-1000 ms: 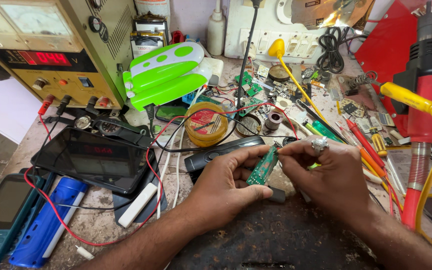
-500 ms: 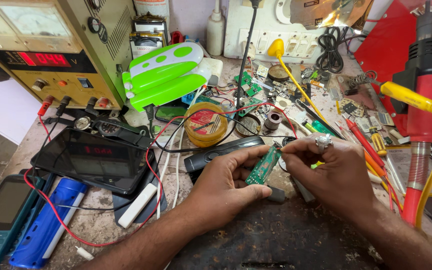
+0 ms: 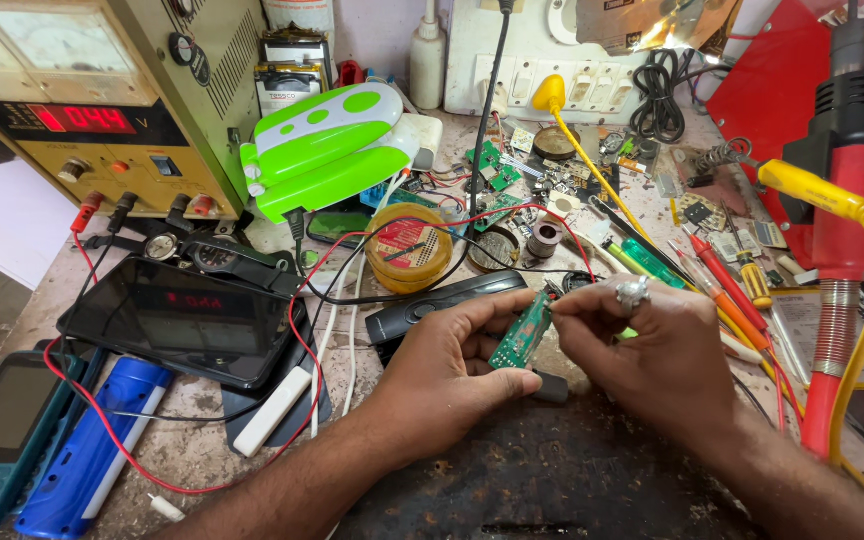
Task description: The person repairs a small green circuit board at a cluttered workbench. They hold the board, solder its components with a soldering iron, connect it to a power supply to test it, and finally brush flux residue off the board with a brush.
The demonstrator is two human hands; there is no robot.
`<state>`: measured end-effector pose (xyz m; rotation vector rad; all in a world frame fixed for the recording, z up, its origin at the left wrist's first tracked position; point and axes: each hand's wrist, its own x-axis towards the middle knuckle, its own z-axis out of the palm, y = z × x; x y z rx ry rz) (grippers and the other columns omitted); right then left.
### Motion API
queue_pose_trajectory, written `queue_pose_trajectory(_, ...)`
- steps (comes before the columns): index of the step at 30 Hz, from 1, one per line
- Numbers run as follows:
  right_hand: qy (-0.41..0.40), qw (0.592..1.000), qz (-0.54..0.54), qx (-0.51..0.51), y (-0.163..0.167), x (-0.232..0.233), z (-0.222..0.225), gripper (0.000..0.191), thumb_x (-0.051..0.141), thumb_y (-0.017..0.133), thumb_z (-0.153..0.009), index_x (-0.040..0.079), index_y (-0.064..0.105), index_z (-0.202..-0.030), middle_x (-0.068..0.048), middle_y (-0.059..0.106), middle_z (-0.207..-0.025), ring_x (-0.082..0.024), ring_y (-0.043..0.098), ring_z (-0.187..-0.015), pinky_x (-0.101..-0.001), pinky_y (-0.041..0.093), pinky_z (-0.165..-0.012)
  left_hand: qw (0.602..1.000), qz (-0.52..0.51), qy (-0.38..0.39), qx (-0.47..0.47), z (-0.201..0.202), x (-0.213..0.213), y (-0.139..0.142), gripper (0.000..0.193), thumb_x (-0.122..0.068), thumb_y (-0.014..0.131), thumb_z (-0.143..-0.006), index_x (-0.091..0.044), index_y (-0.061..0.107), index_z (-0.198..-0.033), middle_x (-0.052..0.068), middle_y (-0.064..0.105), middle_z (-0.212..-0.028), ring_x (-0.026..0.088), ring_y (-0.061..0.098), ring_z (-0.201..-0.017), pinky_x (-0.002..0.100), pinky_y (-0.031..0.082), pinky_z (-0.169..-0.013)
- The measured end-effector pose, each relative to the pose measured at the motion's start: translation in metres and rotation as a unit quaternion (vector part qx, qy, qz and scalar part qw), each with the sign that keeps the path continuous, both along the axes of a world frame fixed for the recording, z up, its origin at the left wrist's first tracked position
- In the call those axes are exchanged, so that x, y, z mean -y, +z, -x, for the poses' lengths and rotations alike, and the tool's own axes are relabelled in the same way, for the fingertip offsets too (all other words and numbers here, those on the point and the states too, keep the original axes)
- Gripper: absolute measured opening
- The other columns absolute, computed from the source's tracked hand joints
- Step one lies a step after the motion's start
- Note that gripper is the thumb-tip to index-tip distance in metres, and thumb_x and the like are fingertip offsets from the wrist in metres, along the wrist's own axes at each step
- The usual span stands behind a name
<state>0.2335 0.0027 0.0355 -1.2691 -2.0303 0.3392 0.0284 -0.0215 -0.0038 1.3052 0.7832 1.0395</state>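
Up in the upper left of the frame sits my power supply (image 3: 102, 110). At centre, my left hand (image 3: 447, 375) and right hand (image 3: 657, 355) pinch a small green circuit board (image 3: 522, 335) between their fingertips, tilted, over the dark mat (image 3: 552, 480).

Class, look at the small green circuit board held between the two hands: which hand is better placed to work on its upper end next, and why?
Probably the right hand: its fingertips pinch at the top end of the green circuit board, while the left hand steadies the lower part.
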Motion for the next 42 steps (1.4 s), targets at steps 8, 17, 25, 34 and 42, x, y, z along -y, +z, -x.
queue_pose_trajectory(8,-0.021,0.999,0.001,-0.035,-0.0024,0.0032,0.0024,0.017,0.013,0.080,-0.079,0.004,0.080,-0.094,-0.003,0.080,-0.076,-0.006,0.074,-0.067,-0.0247,0.060,-0.062,1.000,-0.006,0.009,-0.017,-0.0003,0.0014,0.0007,0.073,0.002,0.076,-0.078,-0.003,0.053,-0.148,0.006,0.071,-0.121,0.007,0.068,-0.094,0.024,0.059,-0.083)
queue_pose_trajectory(17,-0.027,0.998,0.021,-0.046,-0.0016,0.0030,0.0031,0.016,0.011,0.080,-0.078,0.003,0.080,-0.092,-0.002,0.078,-0.071,-0.005,0.071,-0.064,-0.0241,0.059,-0.059,1.000,-0.008,0.009,-0.018,-0.0009,0.0007,0.0008,0.074,0.002,0.077,-0.078,-0.002,0.054,-0.147,0.006,0.072,-0.119,0.007,0.069,-0.092,0.024,0.059,-0.082)
queue_pose_trajectory(25,-0.027,0.998,0.026,-0.050,-0.0027,0.0031,0.0049,0.014,0.010,0.079,-0.078,0.003,0.080,-0.091,-0.001,0.078,-0.070,-0.004,0.070,-0.063,-0.0231,0.059,-0.057,1.000,-0.007,0.007,-0.014,-0.0014,0.0009,0.0000,0.074,0.002,0.077,-0.078,-0.002,0.054,-0.147,0.006,0.073,-0.120,0.007,0.069,-0.092,0.024,0.060,-0.082)
queue_pose_trajectory(34,-0.043,0.997,0.035,-0.045,-0.0017,0.0032,0.0051,0.014,0.010,0.079,-0.078,0.002,0.079,-0.090,-0.002,0.077,-0.069,-0.005,0.070,-0.062,-0.0236,0.058,-0.056,1.000,-0.004,0.002,-0.004,-0.0008,0.0012,-0.0002,0.073,0.003,0.076,-0.078,-0.002,0.054,-0.148,0.007,0.072,-0.121,0.007,0.069,-0.093,0.024,0.059,-0.082)
queue_pose_trajectory(42,-0.039,0.997,0.045,-0.053,-0.0014,0.0025,0.0047,0.015,0.010,0.079,-0.078,0.002,0.079,-0.091,-0.002,0.078,-0.071,-0.005,0.070,-0.063,-0.0239,0.059,-0.056,1.000,-0.008,0.005,-0.011,-0.0007,0.0009,0.0004,0.074,0.003,0.076,-0.078,-0.002,0.053,-0.148,0.006,0.072,-0.121,0.007,0.069,-0.093,0.024,0.059,-0.082)
